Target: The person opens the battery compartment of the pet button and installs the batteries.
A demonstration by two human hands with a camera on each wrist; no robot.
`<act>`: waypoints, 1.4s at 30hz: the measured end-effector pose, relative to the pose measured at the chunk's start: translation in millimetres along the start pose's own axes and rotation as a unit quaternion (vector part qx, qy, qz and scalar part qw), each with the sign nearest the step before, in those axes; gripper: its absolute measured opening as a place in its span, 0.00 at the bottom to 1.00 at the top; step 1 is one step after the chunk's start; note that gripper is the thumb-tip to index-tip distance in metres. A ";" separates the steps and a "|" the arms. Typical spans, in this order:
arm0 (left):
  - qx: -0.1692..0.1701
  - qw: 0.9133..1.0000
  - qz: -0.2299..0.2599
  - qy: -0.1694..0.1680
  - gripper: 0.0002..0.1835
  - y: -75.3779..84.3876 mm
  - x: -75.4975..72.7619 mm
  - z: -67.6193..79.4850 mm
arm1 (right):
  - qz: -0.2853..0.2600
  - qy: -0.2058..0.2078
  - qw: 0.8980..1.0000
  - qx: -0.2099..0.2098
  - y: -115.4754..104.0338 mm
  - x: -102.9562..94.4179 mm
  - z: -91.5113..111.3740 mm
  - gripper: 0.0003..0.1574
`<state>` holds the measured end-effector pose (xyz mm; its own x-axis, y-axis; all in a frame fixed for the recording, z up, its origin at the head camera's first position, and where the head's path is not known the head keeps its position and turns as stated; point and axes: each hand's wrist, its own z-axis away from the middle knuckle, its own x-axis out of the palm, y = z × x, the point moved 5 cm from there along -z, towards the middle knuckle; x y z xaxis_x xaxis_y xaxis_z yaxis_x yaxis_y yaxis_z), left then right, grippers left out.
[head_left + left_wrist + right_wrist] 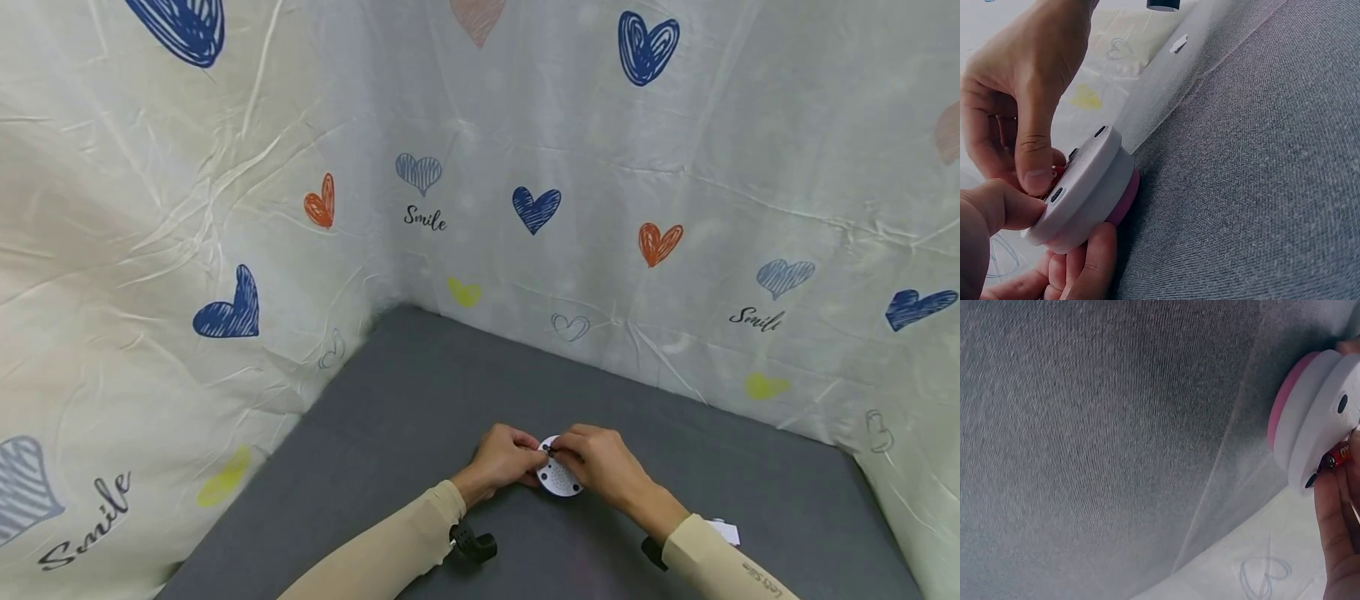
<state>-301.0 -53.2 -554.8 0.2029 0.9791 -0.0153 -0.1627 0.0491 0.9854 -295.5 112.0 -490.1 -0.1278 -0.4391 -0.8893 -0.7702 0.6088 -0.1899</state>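
Note:
A round white device (558, 481) with a pink base and black dots around its face is held tilted just over the grey cloth. My left hand (501, 457) grips its edge, thumb on the dotted white face and fingers beneath the pink side (1124, 201). On the right, my right hand (606, 463) pinches a small red battery (1338, 454) at the white face. The battery's dark end shows in the right wrist view, while fingers cover most of the rest. In the left wrist view, the right thumb (1036, 169) points down at the face beside the left thumb.
Grey cloth (420, 392) covers the work surface. A small white object (724, 531) lies beyond the right sleeve. Pale curtains (480, 167) printed with hearts stand along the left and far edges. Black wrist cameras (474, 543) hang at the sleeves.

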 end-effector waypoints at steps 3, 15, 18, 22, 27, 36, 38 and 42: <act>-0.003 1.000 -0.001 -0.001 0.08 -1.0 0.2 0.3 | 0.006 0.012 1.000 -0.007 -2.3 0.4 0.9 0.09; -0.005 1.000 -0.005 0.006 0.09 0.8 0.8 -1.4 | 0.033 -0.016 0.998 0.059 3.1 -0.9 0.1 0.06; -0.006 1.000 -0.005 0.006 0.09 0.9 1.1 -1.6 | 0.021 -0.025 0.997 0.072 5.4 -1.5 -0.4 0.06; -0.006 1.000 -0.007 0.005 0.09 1.0 1.7 -0.8 | 0.005 -0.035 0.996 0.080 8.2 -1.5 -1.1 0.05; -0.008 1.000 -0.007 0.006 0.09 0.4 2.1 1.0 | -0.038 -0.046 0.994 0.096 12.2 -1.4 -0.9 0.04; -0.012 1.000 -0.008 0.011 0.09 -1.1 1.0 0.1 | -0.100 -0.015 0.986 0.135 22.8 -9.8 7.4 0.06; -0.009 1.000 -0.010 0.012 0.09 -0.2 0.6 -0.7 | -0.104 -0.009 0.986 0.128 22.3 -10.8 5.9 0.06; -0.007 1.000 -0.007 0.010 0.09 -0.6 1.6 -1.6 | -0.114 -0.008 0.986 0.121 19.5 -8.5 1.8 0.04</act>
<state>-302.1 -51.3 -555.7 0.1851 0.9821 -0.0333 -0.1730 0.0659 0.9827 -308.3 128.7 -487.0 0.0424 -0.5732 -0.8183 -0.6060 0.6365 -0.4772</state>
